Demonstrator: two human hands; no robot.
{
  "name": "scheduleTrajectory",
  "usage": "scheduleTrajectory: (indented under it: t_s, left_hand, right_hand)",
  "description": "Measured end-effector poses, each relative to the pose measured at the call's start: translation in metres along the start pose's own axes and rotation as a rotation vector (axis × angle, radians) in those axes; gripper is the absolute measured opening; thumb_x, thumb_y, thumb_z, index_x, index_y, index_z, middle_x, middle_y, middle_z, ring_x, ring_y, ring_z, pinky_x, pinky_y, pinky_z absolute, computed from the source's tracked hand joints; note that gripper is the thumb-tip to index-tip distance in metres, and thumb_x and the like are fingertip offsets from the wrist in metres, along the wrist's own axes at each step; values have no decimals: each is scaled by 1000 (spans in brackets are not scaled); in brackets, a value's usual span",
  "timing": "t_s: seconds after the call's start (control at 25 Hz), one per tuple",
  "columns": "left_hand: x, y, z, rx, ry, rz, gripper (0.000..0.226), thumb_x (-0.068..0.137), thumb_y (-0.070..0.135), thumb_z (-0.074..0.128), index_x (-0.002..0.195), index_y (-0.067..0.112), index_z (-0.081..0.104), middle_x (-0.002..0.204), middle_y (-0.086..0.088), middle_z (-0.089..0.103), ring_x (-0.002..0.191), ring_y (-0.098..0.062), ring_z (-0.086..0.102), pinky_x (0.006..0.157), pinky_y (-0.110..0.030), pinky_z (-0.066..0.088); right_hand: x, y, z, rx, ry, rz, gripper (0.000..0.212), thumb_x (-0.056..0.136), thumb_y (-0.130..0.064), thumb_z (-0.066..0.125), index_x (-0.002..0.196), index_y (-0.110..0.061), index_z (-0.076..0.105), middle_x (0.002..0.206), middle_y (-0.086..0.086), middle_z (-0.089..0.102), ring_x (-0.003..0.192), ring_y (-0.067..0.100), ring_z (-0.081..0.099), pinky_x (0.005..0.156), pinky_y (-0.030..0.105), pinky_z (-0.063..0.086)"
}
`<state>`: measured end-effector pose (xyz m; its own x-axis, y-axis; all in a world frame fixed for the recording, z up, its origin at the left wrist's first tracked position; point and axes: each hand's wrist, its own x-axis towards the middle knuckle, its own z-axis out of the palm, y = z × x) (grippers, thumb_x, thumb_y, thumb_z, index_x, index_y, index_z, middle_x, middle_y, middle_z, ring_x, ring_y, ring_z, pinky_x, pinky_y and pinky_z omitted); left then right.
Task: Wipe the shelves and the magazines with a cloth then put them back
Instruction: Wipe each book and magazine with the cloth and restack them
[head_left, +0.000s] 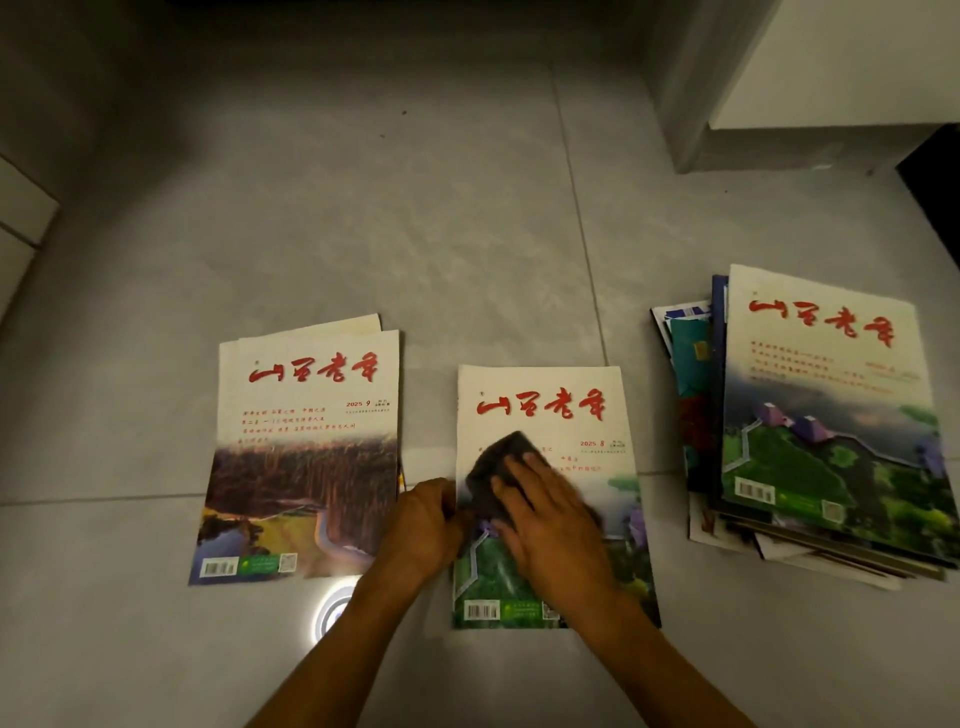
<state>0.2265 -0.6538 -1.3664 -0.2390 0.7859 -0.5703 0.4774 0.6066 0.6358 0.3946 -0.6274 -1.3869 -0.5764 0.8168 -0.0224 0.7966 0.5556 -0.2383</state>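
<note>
Your right hand (550, 514) lies flat on a dark cloth (493, 478), its fingers (524, 467) straight and spread a little, pressing the cloth onto the cover of the middle magazine (550, 415). That magazine lies face up on the grey tiled floor (415, 208), its red title toward the top and a barcode at its lower left corner. Your left hand (423, 525) sits at the magazine's left edge with its fingers curled at the rim of the cover; whether they pinch the paper or only press against it, you cannot tell from this view. Just to the left, apart from the middle magazine, lies a small stack of magazines (306, 447) with the same red title; the top cover shows a brown forest and a winding road, and the corner of another copy peeks out behind it. Well to the right sits a taller, uneven pile of magazines (826, 415), fanned out at its left and lower edges, topped by a cover with green hills. A round bright reflection (332, 613) shines on the tile between your forearms. At the upper right stands the base of a white cabinet (831, 62).
</note>
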Motion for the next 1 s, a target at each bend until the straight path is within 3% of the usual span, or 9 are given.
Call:
scheduleTrajectory:
  t_s: [0.08,0.2,0.24,0.4,0.56,0.68,0.76,0.92,1.0]
  left_hand:
    - [2,-1,-1,29,-17,2,9,91,27,62,99,24,62,95,6,67,82,-10,63,71,-22,53]
    - [1,2,0,59,-10,31,16,92,26,60,108,22,61,98,12,60,82,-6,59,63,-10,43]
    - [1,2,0,66,-4,35,17,93,26,59,109,21,61,97,13,59,83,-6,59,63,-9,43]
    - [3,3,-1,64,5,44,3,91,23,60,93,22,62,90,7,66,77,-7,61,67,-19,51]
    - [0,3,0,75,9,30,14,93,27,59,106,24,61,92,13,59,82,-7,60,62,-11,44]
    - [0,3,-1,90,19,33,4,91,26,60,88,26,59,80,11,62,72,-7,60,61,-18,49]
    - [2,3,-1,85,6,37,3,90,26,61,88,25,60,84,5,66,74,-10,62,66,-22,52]
    - [0,4,0,37,-12,-7,18,92,29,59,109,23,61,106,6,66,94,-15,65,78,-23,54]
    - [-2,5,1,33,-18,8,13,93,29,58,105,24,61,102,4,68,89,-14,65,82,-29,56]
  right_hand:
    - [24,27,-11,90,-39,-51,48,77,-30,78,122,-21,64,137,3,55,126,26,52,105,41,35]
    - [47,71,-19,255,69,466,37,91,-25,62,126,-17,57,142,5,48,127,26,49,109,43,39]
    - [50,64,-20,238,88,528,40,89,-22,63,127,-16,54,140,6,49,126,26,49,107,43,41]
    - [60,5,-13,212,-56,-21,44,89,-32,62,128,-15,52,145,5,45,133,23,42,114,36,27]
    - [91,37,-15,124,5,325,56,89,-34,63,138,-15,44,144,12,46,131,30,44,108,47,39]
    - [75,-7,3,-25,-27,-29,58,91,-40,57,140,-10,46,143,15,47,134,32,42,112,47,33]
    - [86,5,-1,-5,-68,-200,60,94,-38,53,146,-13,35,149,10,40,137,28,38,114,42,29]
    - [108,32,-13,30,-32,77,66,93,-27,59,150,-14,28,154,7,31,143,25,27,116,36,20]
    - [108,9,-3,44,-55,-20,65,92,-20,60,149,-13,30,155,6,29,145,23,20,117,36,14]
